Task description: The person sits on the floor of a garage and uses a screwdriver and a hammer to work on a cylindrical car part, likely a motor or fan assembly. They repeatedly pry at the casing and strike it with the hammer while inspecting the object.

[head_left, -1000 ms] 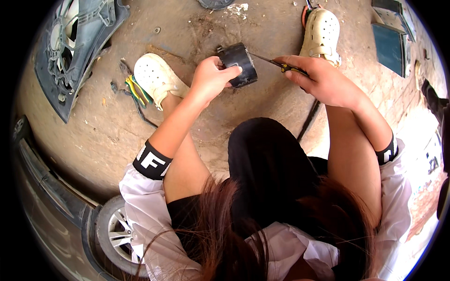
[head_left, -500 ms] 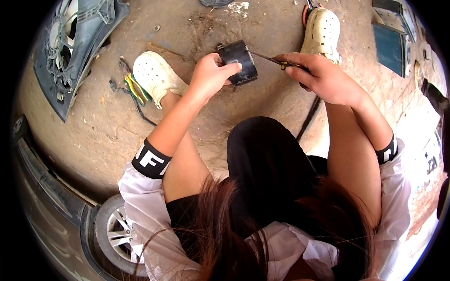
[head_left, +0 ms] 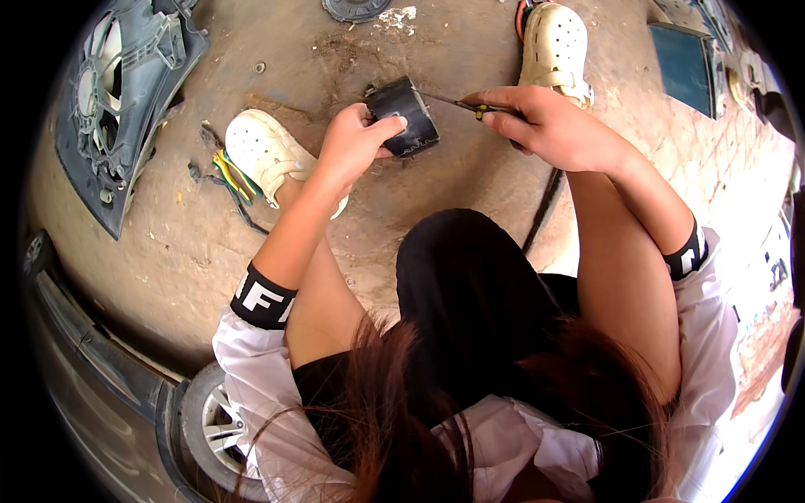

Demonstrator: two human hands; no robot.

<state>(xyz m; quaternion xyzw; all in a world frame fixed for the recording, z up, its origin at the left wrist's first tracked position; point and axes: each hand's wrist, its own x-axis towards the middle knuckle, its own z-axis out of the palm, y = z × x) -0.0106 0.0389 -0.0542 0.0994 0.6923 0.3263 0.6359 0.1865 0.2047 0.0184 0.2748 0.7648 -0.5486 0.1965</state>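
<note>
My left hand (head_left: 354,141) is closed round a short black cylinder (head_left: 409,126), with the thumb along its near side. This cylinder is tilted and held above the ground between my feet. In my right hand (head_left: 560,132) is a screwdriver (head_left: 488,109) with a black and yellow handle and a thin metal shaft. Its shaft points left, and the tip is at the cylinder's right rim. I cannot tell whether the tip touches the rim or goes inside it. Part of the handle is hidden by my fingers.
Yellow-and-green-handled pliers (head_left: 230,174) lie beside my left shoe (head_left: 262,147). A fan shroud (head_left: 117,109) stands far left, and a car wheel (head_left: 216,432) is near left. A dark round part (head_left: 355,7) lies at the far edge. A blue panel (head_left: 683,69) lies far right.
The whole view has shifted, moving the far ground and both hands slightly left in the picture. Both hands keep their grips, and the screwdriver stays at the cylinder's rim.
</note>
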